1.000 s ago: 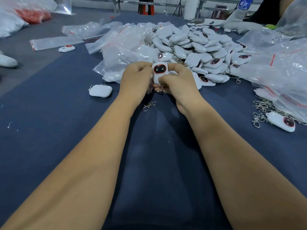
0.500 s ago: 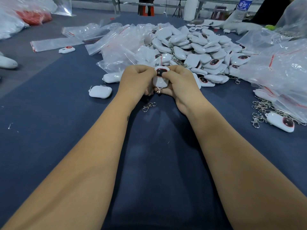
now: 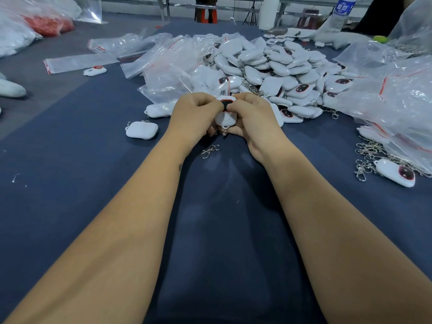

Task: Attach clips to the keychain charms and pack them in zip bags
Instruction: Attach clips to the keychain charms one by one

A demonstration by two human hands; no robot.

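A white keychain charm [image 3: 225, 114] with a dark, red-rimmed screen is held between both hands above the blue table cloth [image 3: 70, 171]. My left hand [image 3: 195, 115] grips its left side and my right hand [image 3: 254, 118] grips its right side, thumbs on the screen end. A small metal ring hangs from the charm's lower end. A loose silver clip [image 3: 210, 150] lies on the cloth just below my hands. Behind them is a big pile of white charms [image 3: 275, 73], and empty zip bags [image 3: 168, 66] lie to its left.
A single white charm [image 3: 142, 130] lies left of my hands and another [image 3: 396, 172] at the right beside a heap of clips [image 3: 368, 153]. Filled plastic bags [image 3: 397, 94] are stacked at the right. A water bottle [image 3: 341, 10] stands at the far right.
Both hands have tilted the charm toward me and lowered it slightly, so its screen now faces more upward. My thumbs have closed over the screen end.
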